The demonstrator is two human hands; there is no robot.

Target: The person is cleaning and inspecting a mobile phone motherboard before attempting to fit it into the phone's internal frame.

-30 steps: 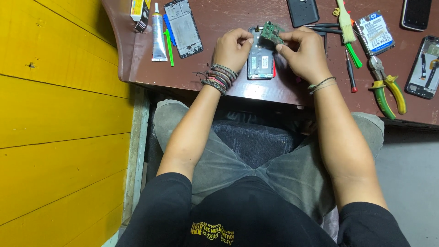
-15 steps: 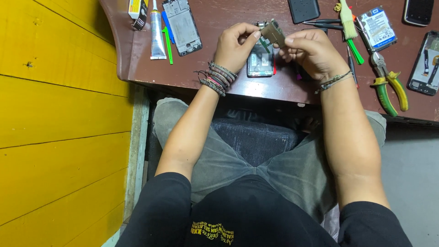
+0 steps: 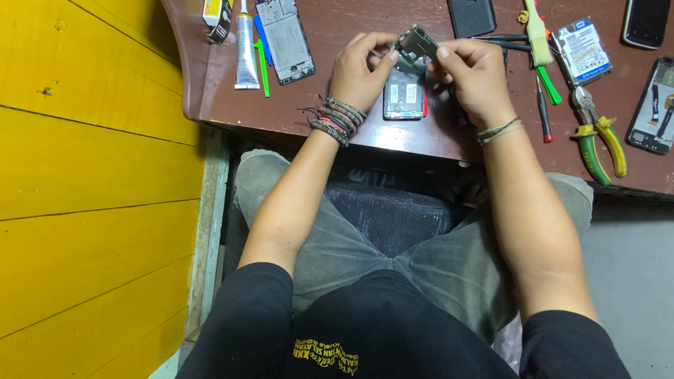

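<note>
Small green circuit board (image 3: pixel 415 43), upper centre of the frame, is pinched at its left edge by the left hand (image 3: pixel 359 70) and at its right by the right hand (image 3: pixel 477 74), fingers clamped on it above an opened grey phone body (image 3: pixel 404 95) on the brown wooden surface (image 3: pixel 351 28). Far left lies a white glue tube (image 3: pixel 245 49); yellow-handled pliers (image 3: pixel 598 137) lie at right.
</note>
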